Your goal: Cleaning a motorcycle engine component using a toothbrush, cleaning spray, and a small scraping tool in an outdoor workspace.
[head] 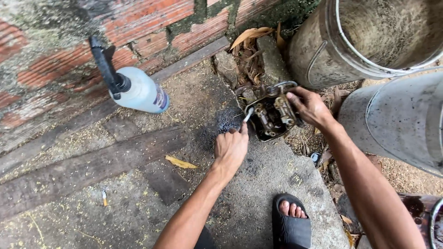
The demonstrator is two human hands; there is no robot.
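My right hand (310,108) grips the upper right edge of a greasy metal engine part (271,115), holding it tilted over a concrete slab (277,184). Springs and small fittings show inside the part. My left hand (230,147) is closed around a thin light-coloured tool (248,115), whose tip reaches the part's left side. A dark wet stain (227,122) spreads on the ground just left of the part.
A plastic spray bottle (138,90) with a black nozzle leans against the brick wall (55,60) at the left. Two large metal pots (369,41) stand at the right. My foot in a black sandal (290,221) rests on the slab. Dry leaves (249,50) lie behind the part.
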